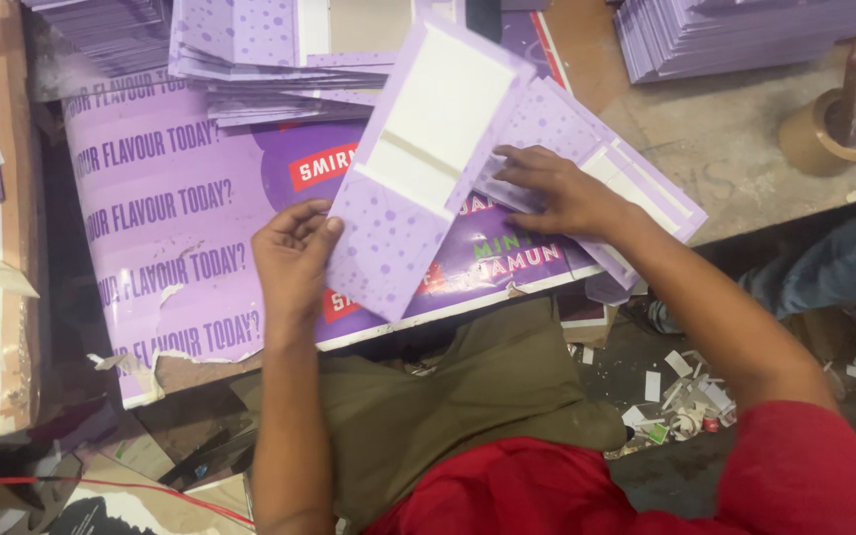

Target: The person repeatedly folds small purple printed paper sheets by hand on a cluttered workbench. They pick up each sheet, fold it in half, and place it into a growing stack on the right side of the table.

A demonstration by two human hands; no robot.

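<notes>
Red sleeves (804, 476) and an olive-green lap (448, 396) frame the bottom of the scene as a seated worker bends over a low bench. Left hand (294, 260) pinches the near edge of a purple dotted card blank (418, 168), thumb under and fingers curled on top, tilting it up off the surface. Right hand (557, 193) lies flat, fingers spread, pressing a second blank (596, 149) beneath it. Both sheets rest on a purple printed poster (170, 218) covering the bench. By the look of it the card is light, thin and stiff along its creases, easily bent or scuffed; edges and folds appear the safest hold. Stacks of similar blanks (250, 69) sit beyond, another pile (725, 35) far right beside a brown tape roll (834, 129). Paper scraps (686, 401) litter the floor.
</notes>
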